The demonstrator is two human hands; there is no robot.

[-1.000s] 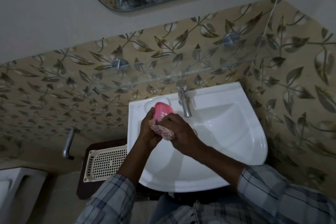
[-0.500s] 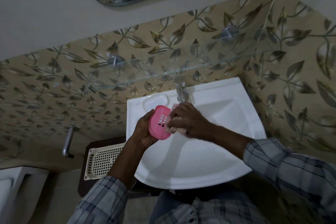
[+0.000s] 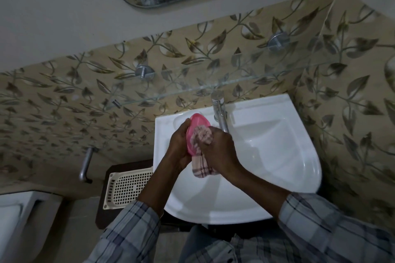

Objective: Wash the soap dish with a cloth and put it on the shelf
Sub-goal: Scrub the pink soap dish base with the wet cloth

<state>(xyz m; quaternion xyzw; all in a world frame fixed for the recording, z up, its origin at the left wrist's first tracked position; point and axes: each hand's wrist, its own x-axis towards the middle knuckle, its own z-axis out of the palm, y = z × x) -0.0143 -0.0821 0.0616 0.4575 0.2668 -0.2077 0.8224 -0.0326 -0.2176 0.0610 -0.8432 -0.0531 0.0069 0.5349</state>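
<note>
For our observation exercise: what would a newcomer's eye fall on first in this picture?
The pink soap dish, gripped by the left hand over the white sink, while the right hand presses a checked cloth onto it. Behind, a glass shelf crosses the leaf-patterned tiles.

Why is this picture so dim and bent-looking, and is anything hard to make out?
Head view: the light is low, so only the white sink stands out bright; the wide lens curves the tiled wall and the edge of the glass shelf; being see-through, that shelf nearly vanishes against the leaf tiles; the pink soap dish and checked cloth look slightly soft.
</note>
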